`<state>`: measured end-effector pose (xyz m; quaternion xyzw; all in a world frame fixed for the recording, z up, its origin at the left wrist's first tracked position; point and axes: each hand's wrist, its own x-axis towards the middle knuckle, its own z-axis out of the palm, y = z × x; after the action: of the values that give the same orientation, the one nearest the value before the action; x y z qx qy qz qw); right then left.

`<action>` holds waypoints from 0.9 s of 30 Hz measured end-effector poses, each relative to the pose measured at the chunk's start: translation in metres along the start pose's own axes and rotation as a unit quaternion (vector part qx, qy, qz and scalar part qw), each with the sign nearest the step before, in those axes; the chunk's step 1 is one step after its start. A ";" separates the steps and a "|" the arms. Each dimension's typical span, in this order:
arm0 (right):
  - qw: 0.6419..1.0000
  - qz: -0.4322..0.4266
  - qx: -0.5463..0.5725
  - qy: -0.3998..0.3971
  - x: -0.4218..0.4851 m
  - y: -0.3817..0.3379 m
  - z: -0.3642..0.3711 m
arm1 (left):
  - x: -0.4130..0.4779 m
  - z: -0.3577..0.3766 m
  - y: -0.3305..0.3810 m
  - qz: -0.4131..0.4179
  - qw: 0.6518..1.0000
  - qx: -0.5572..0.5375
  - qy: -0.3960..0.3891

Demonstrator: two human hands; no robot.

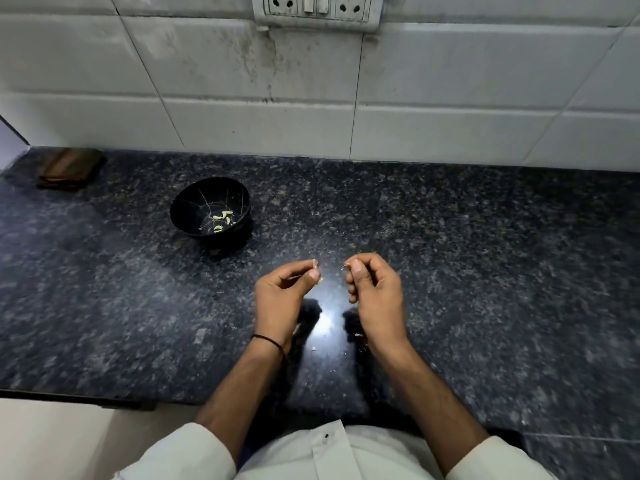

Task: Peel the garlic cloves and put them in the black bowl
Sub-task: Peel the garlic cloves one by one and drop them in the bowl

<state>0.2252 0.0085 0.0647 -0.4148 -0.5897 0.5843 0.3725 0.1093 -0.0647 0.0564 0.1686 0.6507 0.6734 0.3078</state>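
A black bowl stands on the dark granite counter, left of centre, with several pale peeled garlic cloves in its bottom. My left hand is above the counter in front of the bowl and pinches a small garlic clove between thumb and fingertips. My right hand is a short gap to its right, fingers curled, pinching a thin scrap of garlic skin at its fingertips. The two hands do not touch.
A folded brown cloth lies at the counter's back left corner. A white tiled wall with a socket panel rises behind. Small bits of peel lie on the counter under my wrists. The counter's front edge runs at lower left.
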 end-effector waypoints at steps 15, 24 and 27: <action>0.989 0.131 -0.061 -0.004 -0.002 0.050 -0.017 | 0.038 -0.003 -0.055 0.192 0.921 0.325 -0.098; 0.992 0.096 -0.077 -0.018 -0.002 0.051 -0.014 | -0.020 -0.006 -0.064 0.185 0.949 0.250 -0.057; 0.991 0.085 -0.097 -0.037 -0.002 0.056 -0.015 | -0.020 -0.002 -0.069 0.090 0.976 0.179 -0.084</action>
<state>0.2433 0.0107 0.0095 -0.4753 -0.6199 0.5687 0.2576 0.1365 -0.0819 -0.0083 0.3349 0.7144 0.5548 0.2640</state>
